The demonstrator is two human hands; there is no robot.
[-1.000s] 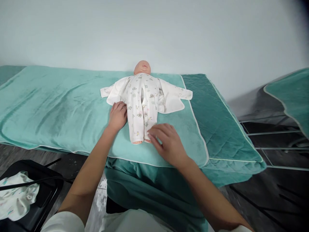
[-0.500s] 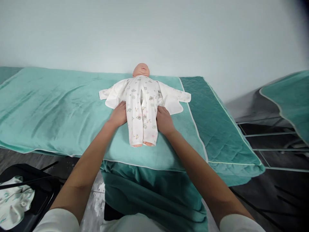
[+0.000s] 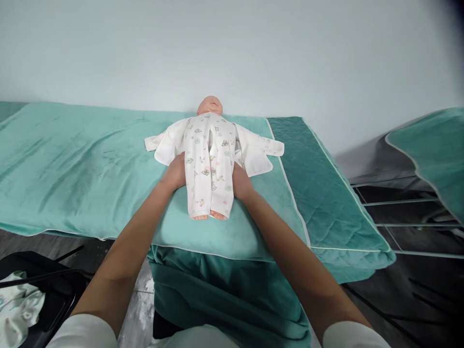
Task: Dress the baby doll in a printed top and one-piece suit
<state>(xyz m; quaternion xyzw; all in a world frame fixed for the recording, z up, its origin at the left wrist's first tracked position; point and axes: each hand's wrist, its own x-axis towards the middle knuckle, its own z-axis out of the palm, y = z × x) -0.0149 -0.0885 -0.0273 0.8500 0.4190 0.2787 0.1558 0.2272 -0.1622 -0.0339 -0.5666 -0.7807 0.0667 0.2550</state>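
Sleeve [image 3: 270, 144] crosses blanket edge [image 3: 292, 193]; hands [image 3: 175, 174] [image 3: 242, 182] perhaps hold doll [image 3: 209, 105].

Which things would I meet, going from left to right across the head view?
White patterned fabric → left hand → white printed cloth trousers → right hand → dark-green quilted bed end → green cloth with pale edging

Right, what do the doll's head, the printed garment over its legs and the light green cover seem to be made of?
Doll's head: probably plastic or vinyl; smooth, moulded look, faint sheen.
Printed garment: perhaps cotton; matte, softly creased, weave too fine to tell.
Light green cover: seemingly velvet or plush; light and dark streaks suggest brushed pile.
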